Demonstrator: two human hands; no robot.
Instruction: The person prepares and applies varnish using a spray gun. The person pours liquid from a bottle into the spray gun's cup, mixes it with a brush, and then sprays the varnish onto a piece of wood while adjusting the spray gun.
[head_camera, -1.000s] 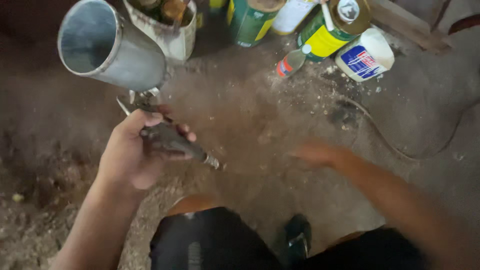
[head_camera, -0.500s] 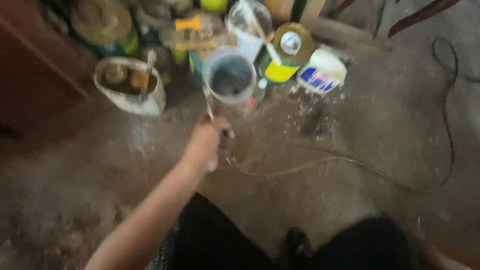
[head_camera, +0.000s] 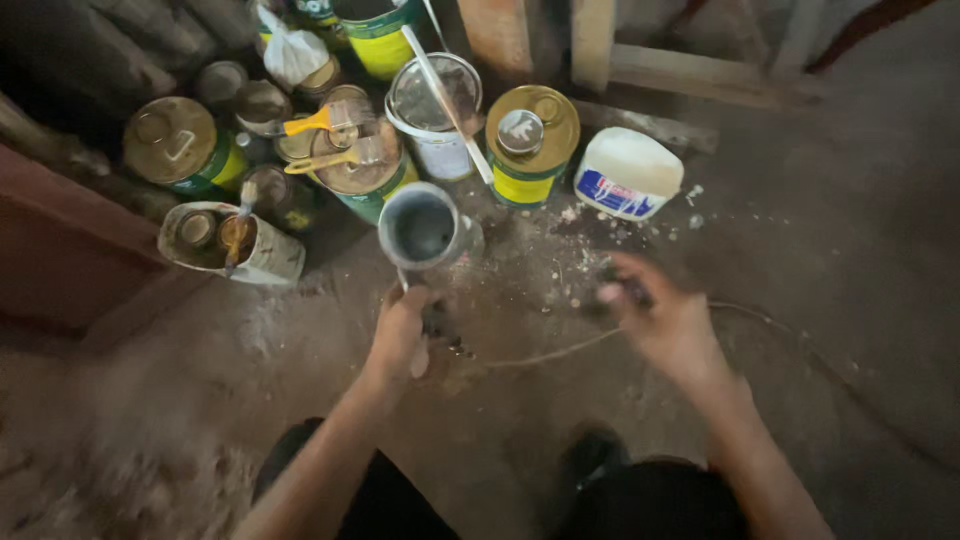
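Grey metal forms the round, open cup (head_camera: 424, 226) of a spray gun (head_camera: 428, 262), which is held upright over the dusty concrete floor (head_camera: 820, 260). The gun's handle is gripped by the left hand (head_camera: 398, 335), whose fingers are closed around it below the cup. A small dark object (head_camera: 628, 290), blurred and not identifiable, is pinched in the closed fingers of the right hand (head_camera: 668, 325), off to the right of the gun. A thin cord (head_camera: 560, 350) is seen lying on the floor between the two hands.

Beyond the cup, a cluster of round tins is stood on the floor: a yellow tin with a brassy lid (head_camera: 530, 142), a white pail (head_camera: 432, 112) with a pale stick leaned across its rim, and a green-and-yellow tin (head_camera: 180, 148) with a dull lid. Two brushes with orange handles (head_camera: 315, 140) are laid across the tins. A squat white plastic tub (head_camera: 628, 172) with a blue label is seen at the right of the group, with pale crumbs scattered near it. At the left, a stained, dented white container (head_camera: 235, 250) is filled with small jars.
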